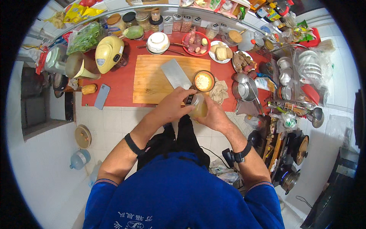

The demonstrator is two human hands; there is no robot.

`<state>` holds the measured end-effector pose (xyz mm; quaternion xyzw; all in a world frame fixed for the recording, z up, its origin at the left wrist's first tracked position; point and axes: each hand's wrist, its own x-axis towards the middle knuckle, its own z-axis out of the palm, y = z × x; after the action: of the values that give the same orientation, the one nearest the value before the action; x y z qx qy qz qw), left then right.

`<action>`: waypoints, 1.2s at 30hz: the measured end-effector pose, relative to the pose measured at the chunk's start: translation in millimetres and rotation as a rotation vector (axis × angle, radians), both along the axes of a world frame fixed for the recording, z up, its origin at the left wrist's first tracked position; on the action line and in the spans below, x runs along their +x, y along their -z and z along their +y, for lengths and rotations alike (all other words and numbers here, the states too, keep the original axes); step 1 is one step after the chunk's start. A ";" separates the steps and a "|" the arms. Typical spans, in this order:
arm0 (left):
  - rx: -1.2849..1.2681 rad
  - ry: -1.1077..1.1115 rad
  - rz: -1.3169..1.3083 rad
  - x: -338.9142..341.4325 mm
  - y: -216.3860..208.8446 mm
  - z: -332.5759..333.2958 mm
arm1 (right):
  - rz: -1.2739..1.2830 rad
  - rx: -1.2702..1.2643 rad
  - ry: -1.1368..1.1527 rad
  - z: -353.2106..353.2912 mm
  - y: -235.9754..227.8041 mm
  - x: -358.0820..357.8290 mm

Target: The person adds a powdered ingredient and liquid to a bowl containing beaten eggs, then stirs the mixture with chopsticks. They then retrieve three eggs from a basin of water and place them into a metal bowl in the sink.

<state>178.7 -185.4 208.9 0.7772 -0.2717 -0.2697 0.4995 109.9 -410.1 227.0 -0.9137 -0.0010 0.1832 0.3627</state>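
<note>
The desk (120, 93) has a red surface and extends across the far side. Light square tiles cover the floor (114, 122). A white wall (42, 160) stands at left and contains a dark framed recess (33, 103). A white wall with glossy tiles (343, 97) stands at right. Illumination is bright, with glare on the walls.
</note>
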 end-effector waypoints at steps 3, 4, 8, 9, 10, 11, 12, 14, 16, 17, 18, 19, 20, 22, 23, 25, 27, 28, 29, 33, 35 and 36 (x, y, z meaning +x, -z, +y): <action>0.033 0.028 0.000 -1.8 6.1 -5.3 | 0.002 -0.087 -0.033 -4.1 3.0 -8.9; 0.035 0.046 -0.015 -3.8 9.1 -5.2 | 0.017 -0.097 -0.044 -4.9 4.6 -12.3; 0.052 0.042 -0.032 -15.3 24.1 -5.2 | -0.001 -0.134 -0.079 -2.3 10.2 -23.1; 0.068 0.027 -0.023 -18.9 28.1 -5.3 | 0.020 -0.169 -0.083 -0.7 11.5 -24.7; 0.033 0.009 -0.057 -22.0 31.4 -3.9 | 0.017 -0.144 -0.082 -0.1 12.2 -25.8; 0.027 -0.001 -0.071 -25.3 34.2 -3.0 | 0.058 -0.141 -0.076 0.9 13.0 -26.9; 0.020 -0.011 -0.083 -27.4 36.5 -2.7 | 0.101 -0.139 -0.070 1.9 13.6 -27.9; 0.053 -0.016 -0.115 -30.0 38.8 -2.5 | 0.064 -0.140 -0.069 4.1 14.6 -29.6; 0.101 -0.002 -0.146 -29.5 37.9 -1.8 | 0.065 -0.123 -0.067 6.0 14.7 -30.6; 0.133 0.015 -0.164 -28.3 36.5 -1.8 | 0.083 -0.106 -0.066 7.1 14.5 -30.8; 0.159 0.026 -0.187 -26.1 34.9 -1.8 | 0.101 -0.094 -0.055 7.9 13.9 -30.2; 0.202 0.043 -0.199 -23.8 33.1 -2.1 | 0.105 -0.074 -0.058 8.9 13.2 -29.4; 0.240 0.056 -0.214 -22.6 31.3 -2.7 | 0.111 -0.059 -0.050 10.6 12.2 -29.4; 0.298 0.063 -0.234 -20.3 29.0 -5.2 | 0.126 -0.052 -0.055 12.5 10.1 -27.5; 0.319 0.056 -0.241 -19.8 28.7 -7.3 | 0.125 -0.050 -0.052 12.9 9.0 -26.9; 0.324 0.034 -0.262 -18.6 30.2 -12.3 | 0.140 -0.053 -0.036 12.7 7.7 -26.5; 0.293 0.005 -0.286 -19.1 33.8 -16.9 | 0.144 -0.067 -0.028 11.3 7.8 -27.7; 0.334 0.013 -0.272 -19.8 35.9 -19.6 | 0.125 -0.072 -0.021 10.2 8.5 -28.5; 0.375 0.020 -0.260 -20.7 38.3 -22.5 | 0.121 -0.087 -0.030 8.8 9.6 -29.6; 0.449 0.036 -0.215 -22.8 47.7 -31.4 | 0.081 -0.131 -0.041 5.6 15.6 -32.7; 0.436 0.020 -0.196 -22.4 52.8 -36.6 | 0.095 -0.159 -0.040 3.0 17.6 -32.1; 0.456 0.017 -0.172 -22.6 55.4 -38.8 | 0.107 -0.177 -0.042 2.0 18.2 -32.0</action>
<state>156.1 -224.2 153.6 0.8876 -0.2520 -0.2610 0.2839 77.8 -408.0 208.8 -0.9309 0.0153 0.2385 0.2762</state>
